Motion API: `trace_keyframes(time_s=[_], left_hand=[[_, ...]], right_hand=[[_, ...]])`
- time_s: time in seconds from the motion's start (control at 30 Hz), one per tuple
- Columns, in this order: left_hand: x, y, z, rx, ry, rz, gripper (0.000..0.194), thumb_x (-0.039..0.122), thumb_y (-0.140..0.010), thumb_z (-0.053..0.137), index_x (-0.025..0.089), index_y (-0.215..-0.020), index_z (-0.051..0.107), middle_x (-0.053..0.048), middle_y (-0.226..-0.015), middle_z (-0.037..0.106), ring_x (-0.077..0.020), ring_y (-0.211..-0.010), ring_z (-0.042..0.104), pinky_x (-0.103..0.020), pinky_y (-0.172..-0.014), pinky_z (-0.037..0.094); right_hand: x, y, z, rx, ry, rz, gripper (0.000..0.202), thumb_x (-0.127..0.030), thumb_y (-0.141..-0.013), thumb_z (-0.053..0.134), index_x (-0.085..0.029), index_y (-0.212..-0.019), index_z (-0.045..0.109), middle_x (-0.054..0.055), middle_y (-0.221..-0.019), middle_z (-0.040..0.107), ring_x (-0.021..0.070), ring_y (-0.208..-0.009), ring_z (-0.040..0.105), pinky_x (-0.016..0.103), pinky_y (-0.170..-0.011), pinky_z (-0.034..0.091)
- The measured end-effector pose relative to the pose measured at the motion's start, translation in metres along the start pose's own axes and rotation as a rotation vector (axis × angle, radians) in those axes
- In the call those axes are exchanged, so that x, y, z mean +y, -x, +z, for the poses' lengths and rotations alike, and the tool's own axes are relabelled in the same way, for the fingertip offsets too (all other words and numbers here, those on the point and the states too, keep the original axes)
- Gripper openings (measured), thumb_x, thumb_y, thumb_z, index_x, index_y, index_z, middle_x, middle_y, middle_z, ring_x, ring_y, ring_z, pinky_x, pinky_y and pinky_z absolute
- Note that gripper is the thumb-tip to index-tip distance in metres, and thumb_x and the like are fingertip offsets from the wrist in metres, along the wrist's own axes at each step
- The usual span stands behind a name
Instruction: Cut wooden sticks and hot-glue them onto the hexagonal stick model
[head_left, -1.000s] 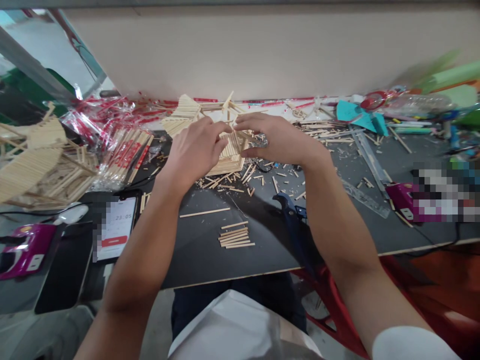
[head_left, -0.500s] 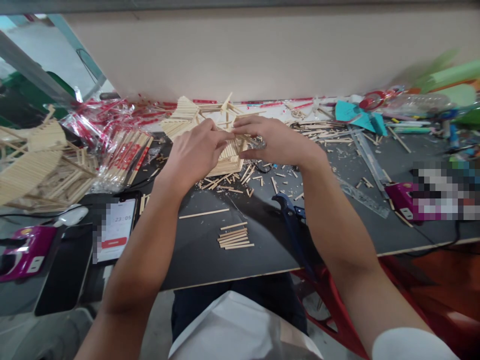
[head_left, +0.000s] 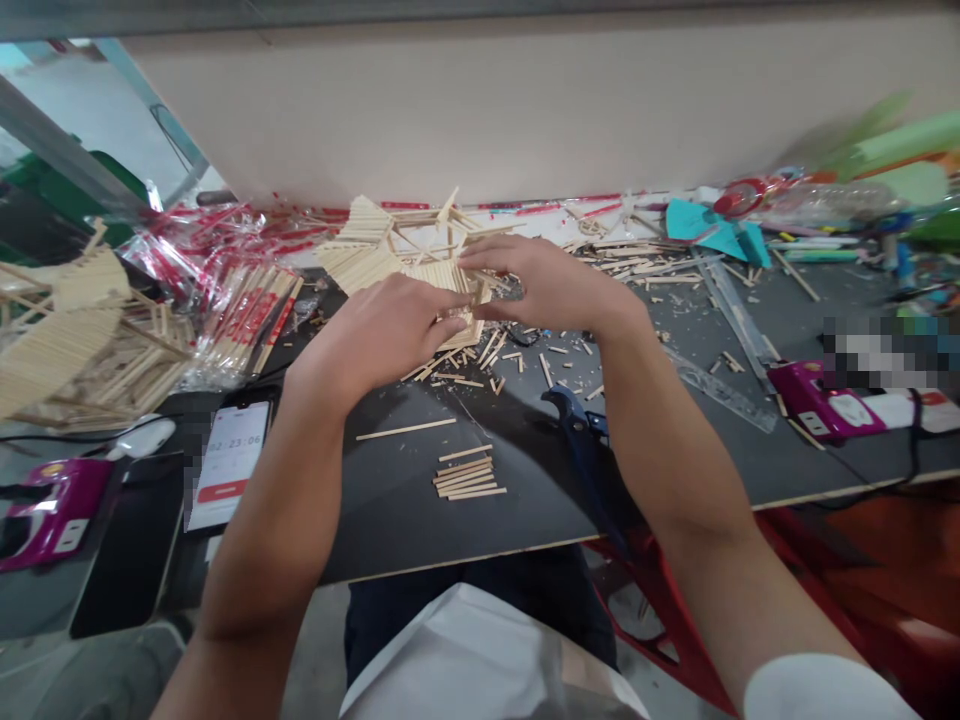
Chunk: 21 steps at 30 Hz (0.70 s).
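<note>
A small model house of thin wooden sticks [head_left: 360, 245], with slatted roof panels, stands near the back of the dark table. My left hand [head_left: 375, 325] is at its front, index finger and thumb brought close together against it. Whatever lies between those fingertips is too small to make out. From the right, my right hand [head_left: 544, 280] curves its fingers and thumb around the near edge of the model. The hands partly hide its front wall. Short cut sticks [head_left: 465, 480] lie in a small pile nearer me, with one longer stick [head_left: 405, 430] beside them.
Blue-handled cutters [head_left: 574, 430] lie right of the pile. Another stick model [head_left: 82, 340], wrapped chopsticks [head_left: 247, 310] and a phone [head_left: 232, 460] occupy the left. Clear rulers [head_left: 731, 310], stick scraps, blue paper [head_left: 712, 228] and a purple power strip [head_left: 806, 400] are on the right.
My left hand has come down and slightly nearer me, uncovering more of the roof slats. My right hand has stayed nearly in place at the model.
</note>
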<state>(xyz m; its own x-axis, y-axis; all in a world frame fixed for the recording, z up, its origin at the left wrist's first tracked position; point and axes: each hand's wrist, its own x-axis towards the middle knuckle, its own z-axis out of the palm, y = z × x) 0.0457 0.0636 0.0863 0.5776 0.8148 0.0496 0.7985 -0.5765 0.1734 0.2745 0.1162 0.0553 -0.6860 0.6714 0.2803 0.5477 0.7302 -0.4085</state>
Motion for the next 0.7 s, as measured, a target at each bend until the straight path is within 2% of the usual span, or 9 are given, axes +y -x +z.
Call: trace_keyframes(time_s=[0.13, 0.27, 0.3, 0.37, 0.43, 0.5, 0.6, 0.7], left_hand=[[-0.007, 0.003, -0.005, -0.044, 0.122, 0.056, 0.036, 0.039, -0.102, 0.055, 0.03, -0.129, 0.078, -0.006, -0.094, 0.081, -0.0254, -0.091, 0.073, -0.036, -0.088, 0.051], [-0.013, 0.004, -0.009, -0.134, 0.281, 0.15, 0.028, 0.038, -0.098, 0.06, 0.029, -0.109, 0.083, -0.002, -0.096, 0.082, -0.0212, -0.086, 0.074, -0.032, -0.083, 0.053], [-0.014, 0.004, -0.009, -0.129, 0.282, 0.166, 0.026, 0.037, -0.097, 0.061, 0.028, -0.105, 0.083, -0.002, -0.097, 0.081, -0.021, -0.086, 0.073, -0.031, -0.083, 0.053], [-0.013, 0.003, -0.008, -0.025, 0.233, 0.149, 0.023, 0.036, -0.096, 0.062, 0.024, -0.106, 0.079, -0.004, -0.102, 0.079, -0.0224, -0.091, 0.072, -0.034, -0.087, 0.052], [-0.012, 0.002, -0.004, 0.122, 0.173, 0.081, 0.023, 0.032, -0.096, 0.063, 0.022, -0.114, 0.072, -0.008, -0.112, 0.075, -0.0251, -0.099, 0.071, -0.038, -0.093, 0.051], [-0.01, 0.0, 0.001, 0.189, 0.152, 0.016, 0.029, 0.028, -0.094, 0.066, 0.02, -0.122, 0.064, -0.01, -0.115, 0.072, -0.0274, -0.103, 0.07, -0.039, -0.094, 0.05], [-0.005, -0.001, 0.007, 0.145, 0.141, -0.003, 0.032, 0.029, -0.095, 0.067, 0.02, -0.124, 0.059, -0.009, -0.104, 0.071, -0.0292, -0.102, 0.069, -0.038, -0.087, 0.05], [0.001, 0.0, 0.007, 0.111, 0.073, -0.015, 0.024, 0.032, -0.098, 0.064, 0.022, -0.119, 0.059, -0.007, -0.094, 0.07, -0.0295, -0.097, 0.069, -0.036, -0.078, 0.047]], right_hand=[[-0.001, 0.0, 0.0, 0.007, 0.003, 0.012, 0.049, -0.04, -0.09, 0.075, -0.027, -0.138, 0.07, 0.008, -0.148, 0.065, 0.0341, -0.142, 0.054, 0.058, -0.124, 0.04], [-0.001, 0.0, -0.001, 0.004, 0.002, 0.018, 0.052, -0.04, -0.086, 0.079, -0.035, -0.137, 0.07, 0.004, -0.148, 0.065, 0.0351, -0.143, 0.054, 0.061, -0.124, 0.041], [-0.001, 0.0, -0.001, 0.006, 0.004, 0.018, 0.052, -0.04, -0.086, 0.08, -0.035, -0.137, 0.07, 0.004, -0.148, 0.065, 0.0351, -0.143, 0.054, 0.061, -0.124, 0.041], [-0.001, 0.001, -0.001, 0.011, 0.001, 0.025, 0.056, -0.038, -0.086, 0.08, -0.032, -0.14, 0.068, 0.006, -0.149, 0.064, 0.0345, -0.143, 0.055, 0.059, -0.123, 0.042], [0.0, 0.002, -0.001, 0.017, -0.011, 0.038, 0.06, -0.036, -0.085, 0.081, -0.03, -0.143, 0.065, 0.006, -0.151, 0.062, 0.0334, -0.143, 0.055, 0.057, -0.121, 0.045], [0.001, 0.002, -0.001, 0.022, -0.02, 0.044, 0.063, -0.034, -0.085, 0.081, -0.03, -0.145, 0.063, 0.006, -0.154, 0.061, 0.0328, -0.142, 0.055, 0.055, -0.12, 0.047], [0.001, 0.002, -0.001, 0.026, -0.026, 0.052, 0.063, -0.036, -0.085, 0.081, -0.031, -0.146, 0.062, 0.006, -0.153, 0.061, 0.0337, -0.142, 0.055, 0.056, -0.119, 0.047], [0.001, 0.001, -0.001, 0.023, -0.02, 0.052, 0.06, -0.039, -0.086, 0.08, -0.033, -0.144, 0.064, 0.006, -0.151, 0.063, 0.0341, -0.139, 0.057, 0.056, -0.115, 0.05]])
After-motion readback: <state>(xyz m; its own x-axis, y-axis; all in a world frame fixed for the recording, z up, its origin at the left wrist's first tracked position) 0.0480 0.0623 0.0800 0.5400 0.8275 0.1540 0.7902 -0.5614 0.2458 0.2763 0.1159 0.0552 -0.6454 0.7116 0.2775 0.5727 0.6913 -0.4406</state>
